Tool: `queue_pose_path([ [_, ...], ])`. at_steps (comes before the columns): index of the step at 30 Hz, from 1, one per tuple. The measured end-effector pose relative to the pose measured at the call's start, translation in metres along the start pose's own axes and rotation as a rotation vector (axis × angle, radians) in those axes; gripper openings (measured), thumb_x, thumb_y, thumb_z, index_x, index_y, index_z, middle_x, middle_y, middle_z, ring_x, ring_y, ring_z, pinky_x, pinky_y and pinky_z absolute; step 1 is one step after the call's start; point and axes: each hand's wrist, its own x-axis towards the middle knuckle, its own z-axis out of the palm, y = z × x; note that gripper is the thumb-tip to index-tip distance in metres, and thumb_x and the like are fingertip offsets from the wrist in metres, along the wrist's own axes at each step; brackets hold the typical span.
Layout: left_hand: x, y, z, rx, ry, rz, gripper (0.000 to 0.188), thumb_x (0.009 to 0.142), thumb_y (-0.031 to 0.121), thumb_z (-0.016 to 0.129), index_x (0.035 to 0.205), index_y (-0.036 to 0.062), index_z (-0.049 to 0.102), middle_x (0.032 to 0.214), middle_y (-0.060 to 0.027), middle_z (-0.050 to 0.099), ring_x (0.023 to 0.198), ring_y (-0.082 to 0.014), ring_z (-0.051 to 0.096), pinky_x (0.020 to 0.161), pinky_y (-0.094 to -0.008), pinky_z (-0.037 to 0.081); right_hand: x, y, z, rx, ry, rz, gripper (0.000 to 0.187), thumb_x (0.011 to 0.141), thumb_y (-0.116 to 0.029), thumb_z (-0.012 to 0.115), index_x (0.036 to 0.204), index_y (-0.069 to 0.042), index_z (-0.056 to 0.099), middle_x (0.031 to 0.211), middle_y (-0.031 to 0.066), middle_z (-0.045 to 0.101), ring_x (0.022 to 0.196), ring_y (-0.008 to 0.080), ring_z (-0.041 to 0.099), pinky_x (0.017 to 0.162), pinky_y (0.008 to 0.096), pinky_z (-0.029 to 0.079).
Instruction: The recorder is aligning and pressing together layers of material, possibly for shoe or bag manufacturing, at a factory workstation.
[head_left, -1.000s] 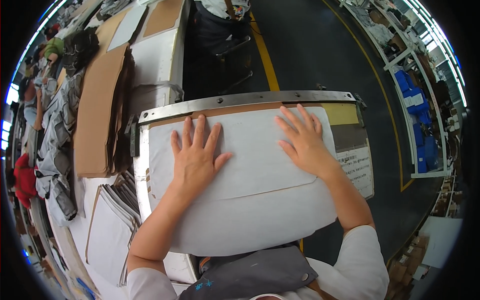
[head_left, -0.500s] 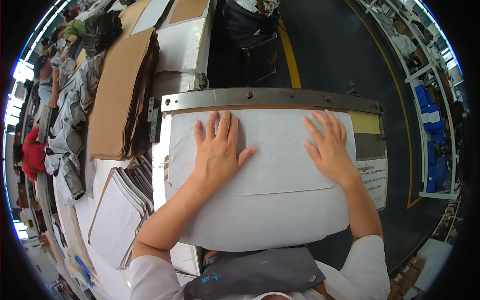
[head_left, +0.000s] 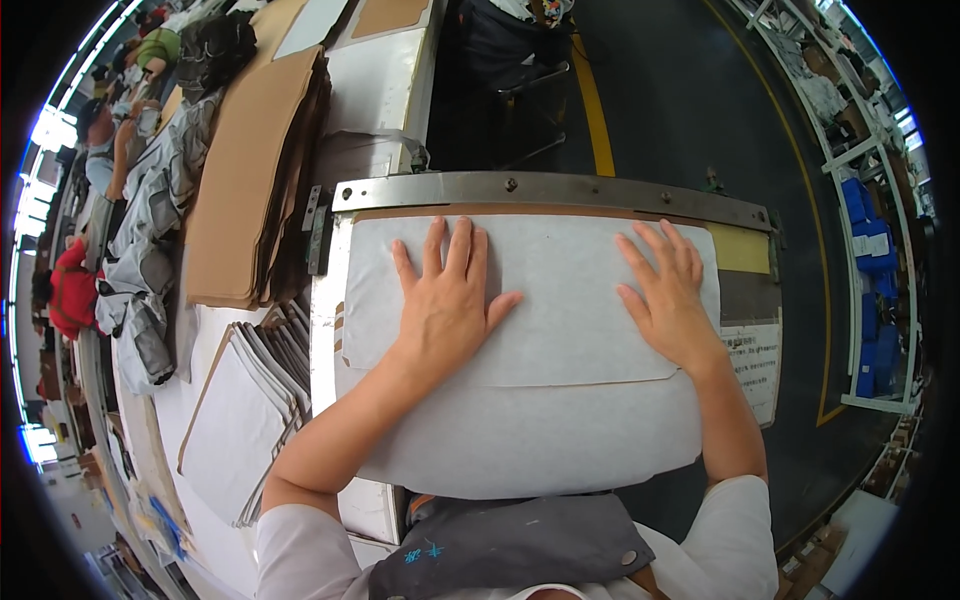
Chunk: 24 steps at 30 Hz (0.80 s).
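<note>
"Apron [head_left: 515, 545], dark grey, fronts a person in white sleeves [head_left: 308, 555]. What lies just beyond it?"

"White sheeting [head_left: 530, 440], its rounded near edge reaching out over the apron. A straight-edged upper white layer [head_left: 570, 270] lies across its far part; whether that is a fold or a separate sheet cannot be told."

"And the hands?"

"Both palm down on the upper layer, fingers extended and spread, grasping nothing. The left hand [head_left: 445, 300] rests left of centre, thumb turned inward; the right hand [head_left: 672, 305] lies near the right edge, fingertips by the far border."

"Beyond the fingertips?"

"A brown strip [head_left: 560, 213] shows along that border, just before a long metal bar [head_left: 600, 189] set with bolts. A yellow panel [head_left: 742, 250] sits beside the layer's right edge."

"To the left?"

"A fanned pile of white pieces [head_left: 235, 420] on a pale table, with a tall stack of brown boards [head_left: 250, 180] farther along and crumpled grey fabric [head_left: 160, 225] past it."

"Farther off?"

"Dark floor [head_left: 690, 110] with yellow lines; at right, shelving with blue bins [head_left: 875, 245]; at far left, a person in red [head_left: 72, 290]."
</note>
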Motion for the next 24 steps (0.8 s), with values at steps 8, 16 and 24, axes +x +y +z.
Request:
queue_pose_path([
  [8, 0.001, -0.001, 0.002, 0.019, 0.019, 0.015, 0.071, 0.088, 0.049, 0.059, 0.133, -0.0048, 0.045, 0.141, -0.0181, 0.037, 0.134, -0.0387, 0.031, 0.101, -0.0662, 0.024, -0.001, 0.001, 0.001, -0.005, 0.005, 0.006, 0.05, 0.093, -0.027, 0.058, 0.139, -0.011, 0.045, 0.146, 0.0127, 0.033, 0.139, 0.0373, 0.023, 0.113, 0.0569, 0.016],
  [16, 0.0, 0.0, 0.0, -0.033, 0.07, 0.013, 0.069, 0.087, 0.047, 0.062, 0.132, -0.0035, 0.048, 0.133, -0.0173, 0.042, 0.128, -0.0361, 0.036, 0.102, -0.0647, 0.026, -0.002, 0.001, 0.002, 0.006, 0.079, -0.001, 0.048, 0.09, -0.024, 0.061, 0.133, -0.009, 0.049, 0.136, 0.012, 0.037, 0.128, 0.0337, 0.032, 0.109, 0.0532, 0.021],
  [24, 0.005, -0.013, 0.0, -0.058, 0.117, 0.108, 0.062, 0.088, 0.043, 0.062, 0.13, -0.0012, 0.05, 0.141, -0.014, 0.043, 0.129, -0.0335, 0.038, 0.106, -0.0566, 0.026, 0.0, 0.012, -0.004, 0.072, 0.106, 0.008, 0.043, 0.086, -0.021, 0.066, 0.126, -0.007, 0.056, 0.128, 0.0087, 0.046, 0.122, 0.0289, 0.039, 0.104, 0.0455, 0.028],
])
